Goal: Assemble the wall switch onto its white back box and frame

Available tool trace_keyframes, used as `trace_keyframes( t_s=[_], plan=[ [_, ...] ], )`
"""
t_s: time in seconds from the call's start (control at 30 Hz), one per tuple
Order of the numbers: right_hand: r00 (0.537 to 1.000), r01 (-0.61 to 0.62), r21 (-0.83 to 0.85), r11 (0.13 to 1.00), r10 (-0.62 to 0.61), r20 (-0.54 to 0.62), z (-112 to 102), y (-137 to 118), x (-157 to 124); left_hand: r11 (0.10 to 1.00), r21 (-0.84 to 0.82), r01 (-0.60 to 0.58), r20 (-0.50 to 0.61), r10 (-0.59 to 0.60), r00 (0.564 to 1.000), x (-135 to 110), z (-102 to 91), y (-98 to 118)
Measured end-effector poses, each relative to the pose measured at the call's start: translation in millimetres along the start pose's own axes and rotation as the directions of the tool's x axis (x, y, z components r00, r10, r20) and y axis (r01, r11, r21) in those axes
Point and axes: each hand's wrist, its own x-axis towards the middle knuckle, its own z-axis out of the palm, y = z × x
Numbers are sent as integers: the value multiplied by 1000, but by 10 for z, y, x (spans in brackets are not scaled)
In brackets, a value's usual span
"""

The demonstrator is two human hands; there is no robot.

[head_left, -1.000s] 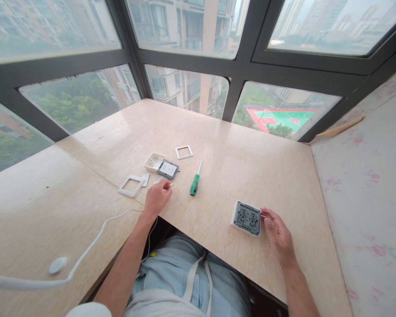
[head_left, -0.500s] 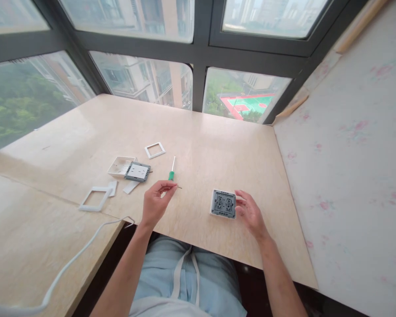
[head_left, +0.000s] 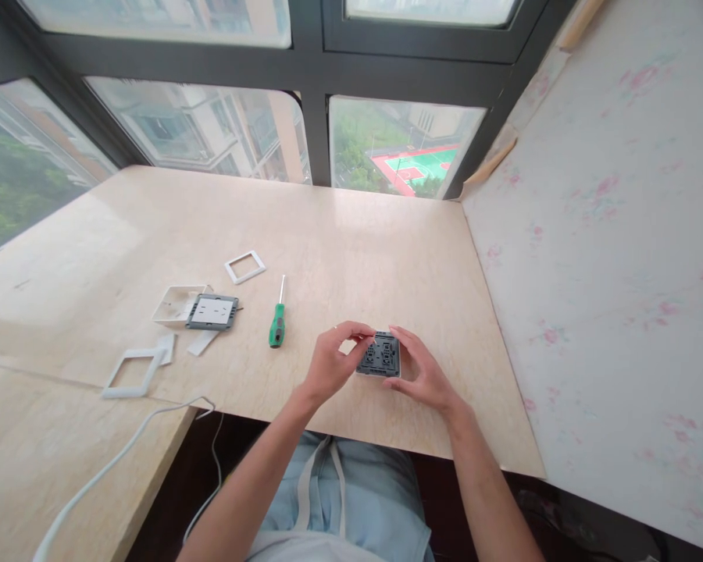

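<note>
Module (head_left: 380,359) lies flat, squarish, patterned grey face upward.

No words, numbers or brands can be read — not on anything here.

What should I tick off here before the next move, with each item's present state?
1. Gray panel between the hands: ok; left hand at its upper left, right hand at its right.
2. Firm grip by the right hand: cannot tell; thumb and fingers are spread at the panel's edges.
3. Something pinched by the left hand: cannot tell; too small to make out.
4. Screwdriver in hand: not ok; it lies on the table, left of both hands.
5. Socket squarely inside the white box: not ok; it sits off to the right, overlapping the box.
</note>
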Motion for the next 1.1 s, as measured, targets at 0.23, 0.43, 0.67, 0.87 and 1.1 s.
trace_keyframes(
  t_s=[0.23, 0.43, 0.67, 0.87, 1.1],
  plan=[
    [1000, 6, 49, 999, -6, 3, -13, 19, 3, 990, 85, -112, 174, 96, 980, 61, 194, -17],
    [1000, -7, 81, 997, 8, -6, -6, 45, 1, 976, 120, -180, 244, 146, 959, 73, 266, -93],
    [1000, -7, 77, 997, 8, -8, -9, 30, 3, 970, 145, -197, 228, 161, 960, 65, 308, -153],
    [1000, 25, 70, 997, -23, -21, -16, 2, 15, 963, 172, -209, 243, 164, 956, 78, 336, -164],
    [999, 31, 70, 997, -29, -29, -10, 24, 14, 944, 201, -261, 297, 195, 935, 86, 348, -174]
  ],
)
